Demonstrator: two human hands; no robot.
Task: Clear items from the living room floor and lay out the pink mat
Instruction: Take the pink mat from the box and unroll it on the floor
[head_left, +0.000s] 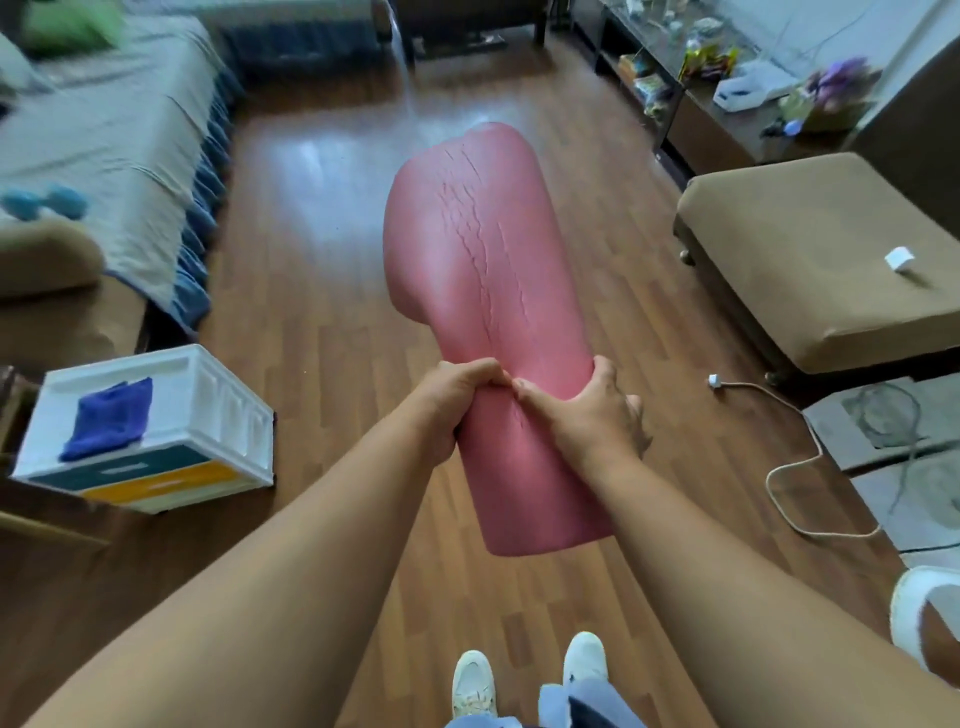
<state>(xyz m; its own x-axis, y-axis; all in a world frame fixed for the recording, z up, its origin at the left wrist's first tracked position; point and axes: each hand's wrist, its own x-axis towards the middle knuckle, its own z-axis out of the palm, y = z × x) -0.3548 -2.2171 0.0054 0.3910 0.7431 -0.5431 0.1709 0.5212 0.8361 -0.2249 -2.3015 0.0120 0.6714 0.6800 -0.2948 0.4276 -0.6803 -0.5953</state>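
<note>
pink mat (483, 270) above open floor (322, 218)

Light: soft daylight, fairly bright
Glare: pale sheen on the wood floor (332, 171) ahead
Blur: bed (104, 140) and shelf (727, 73) smeared
Distortion: wide-angle bending toward edges
Focus: centre sharpest

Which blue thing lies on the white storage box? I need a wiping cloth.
The dark blue cloth, lying flat on the white storage box. The pale blue dumbbell lies on the bed instead.
</note>
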